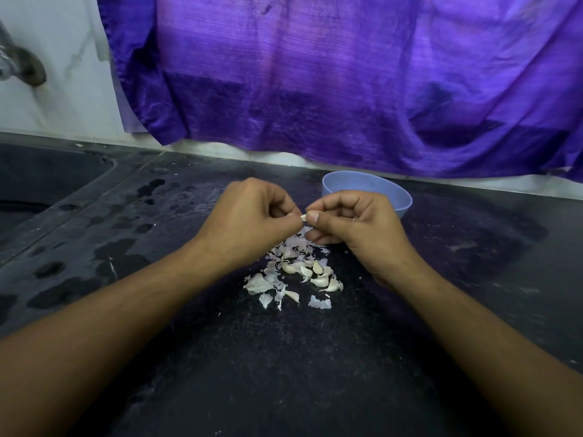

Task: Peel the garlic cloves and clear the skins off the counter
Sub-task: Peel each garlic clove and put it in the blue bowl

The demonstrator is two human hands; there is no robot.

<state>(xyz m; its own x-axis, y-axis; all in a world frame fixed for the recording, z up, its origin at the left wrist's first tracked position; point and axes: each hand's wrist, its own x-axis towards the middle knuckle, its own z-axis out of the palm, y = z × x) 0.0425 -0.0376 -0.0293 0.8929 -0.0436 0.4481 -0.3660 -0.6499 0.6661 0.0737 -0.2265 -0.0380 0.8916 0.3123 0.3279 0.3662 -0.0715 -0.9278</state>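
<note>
Peeling is under way: both hands meet just in front of the blue bowl [366, 179], with one garlic clove [303, 217] held between them above the counter [284, 357]. The left hand [252, 212] closes its curled fingers and thumb on one end of the clove. The right hand [356, 222] pinches the other end between thumb and forefinger, its remaining fingers folded under. This two-sided hold probably lets one hand steady the clove while the other strips it. On the person's side of the bowl, directly beneath the hands, lies a scatter of skins [293, 247], likely because they drop where they come off. Several loose cloves [318, 274] are mixed into the edge of the scatter farthest from the bowl; how many are already bare I cannot tell. The bowl sits within easy reach, seemingly to take finished cloves, though the right hand hides part of its inside. The skins are not yet cleared. Behind the bowl hangs a purple cloth [315, 74].
</note>
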